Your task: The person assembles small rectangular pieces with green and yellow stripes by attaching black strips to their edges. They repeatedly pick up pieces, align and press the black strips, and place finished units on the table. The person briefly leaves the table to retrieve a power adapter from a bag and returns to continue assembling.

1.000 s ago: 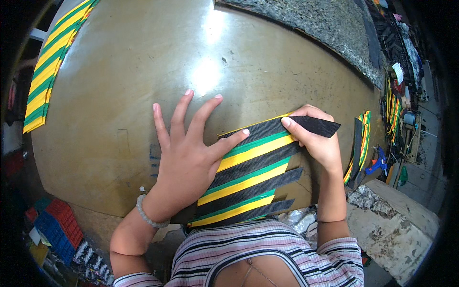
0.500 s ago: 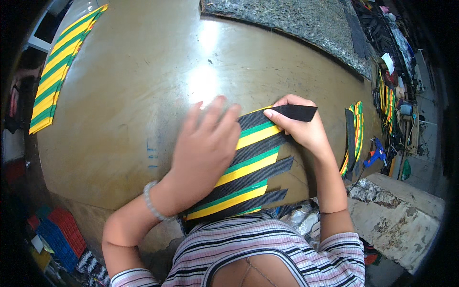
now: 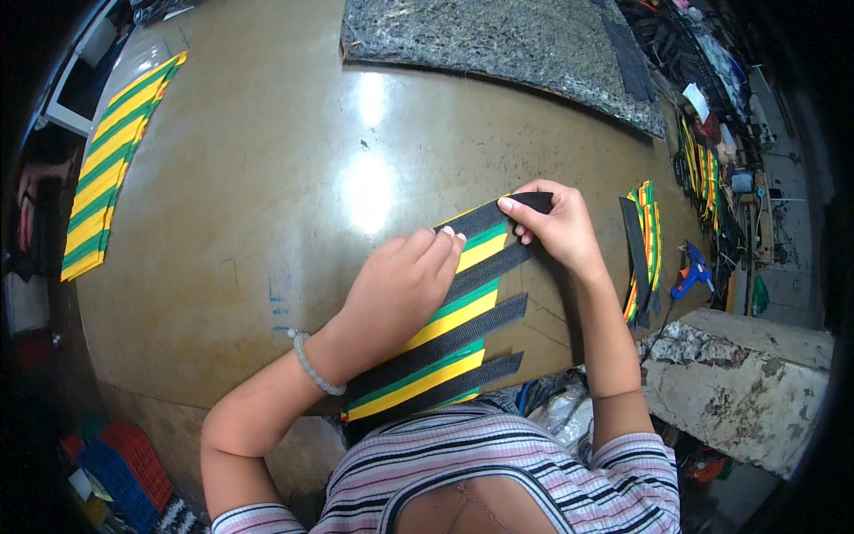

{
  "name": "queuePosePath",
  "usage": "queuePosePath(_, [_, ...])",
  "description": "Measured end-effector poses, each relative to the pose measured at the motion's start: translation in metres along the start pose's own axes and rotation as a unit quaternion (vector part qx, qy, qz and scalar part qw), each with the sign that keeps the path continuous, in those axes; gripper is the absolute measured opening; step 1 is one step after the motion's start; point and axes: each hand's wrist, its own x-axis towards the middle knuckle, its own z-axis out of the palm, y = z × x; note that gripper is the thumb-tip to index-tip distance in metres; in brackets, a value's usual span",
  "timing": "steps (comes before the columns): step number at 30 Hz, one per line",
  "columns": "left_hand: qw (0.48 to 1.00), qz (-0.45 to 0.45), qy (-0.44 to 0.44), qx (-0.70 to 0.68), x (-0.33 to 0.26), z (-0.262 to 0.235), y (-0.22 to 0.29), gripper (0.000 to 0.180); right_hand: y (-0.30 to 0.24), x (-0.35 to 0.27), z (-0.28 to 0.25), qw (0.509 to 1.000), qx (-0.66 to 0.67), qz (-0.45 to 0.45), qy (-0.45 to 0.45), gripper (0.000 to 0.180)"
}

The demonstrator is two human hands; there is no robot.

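Note:
A striped panel of yellow and green fabric (image 3: 456,316) with slanting black webbing straps lies at the table's near edge, against my body. The topmost black strap (image 3: 485,214) runs along its far side. My right hand (image 3: 562,224) pinches this strap near its right end, thumb on top and fingers curled beneath. Over the panel's left part lies my left hand (image 3: 400,278), fingers bent together and tips pressed on the same strap. Lower down, other black straps (image 3: 480,319) jut past the panel's right edge. My left hand and forearm hide the panel's left side.
Another yellow-green striped piece (image 3: 120,169) lies at the table's far left. A rough grey slab (image 3: 480,53) sits at the back. To the right are a bundle of colored strips (image 3: 648,249), a blue glue gun (image 3: 692,270) and a worn concrete block (image 3: 738,383).
My left hand, blurred and spread before, has come down with its fingers bent onto the top strap. The right hand's grip has shifted slightly, covering more of the strap's end.

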Motion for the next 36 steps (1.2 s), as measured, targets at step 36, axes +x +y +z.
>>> queuePosePath(36, [0.978,-0.106,-0.081,0.163,0.001,-0.005,-0.009,0.051,0.081,-0.165,-0.072,0.826,-0.159,-0.346,0.415,0.034])
